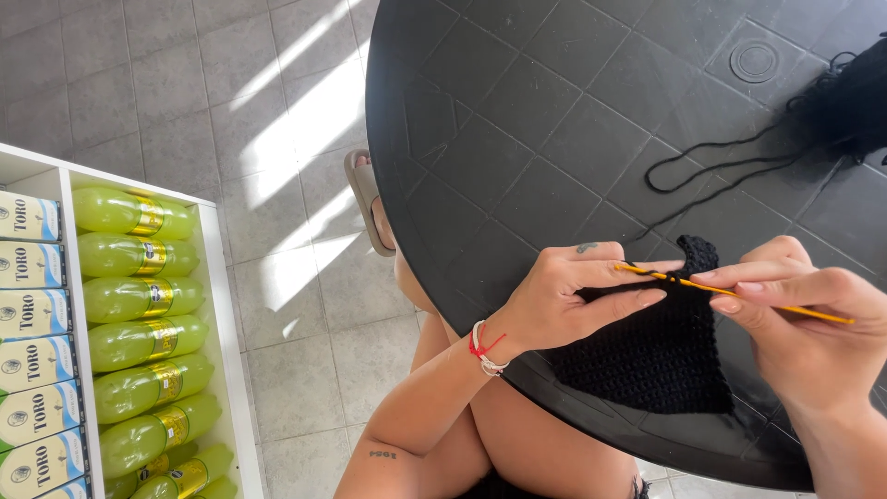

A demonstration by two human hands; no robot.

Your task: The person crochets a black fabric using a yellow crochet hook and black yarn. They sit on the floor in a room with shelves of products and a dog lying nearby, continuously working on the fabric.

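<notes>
A black crocheted piece lies on the round black table near its front edge. My left hand pinches the piece's top edge, with a red and white bracelet on the wrist. My right hand holds a yellow crochet hook, whose tip sits in the top stitches by my left fingers. A black yarn strand loops across the table to a black yarn ball at the far right.
A white shelf at the left holds several green bottles and boxed cartons. Grey floor tiles with sun patches lie between. My bare legs and a sandalled foot show under the table edge.
</notes>
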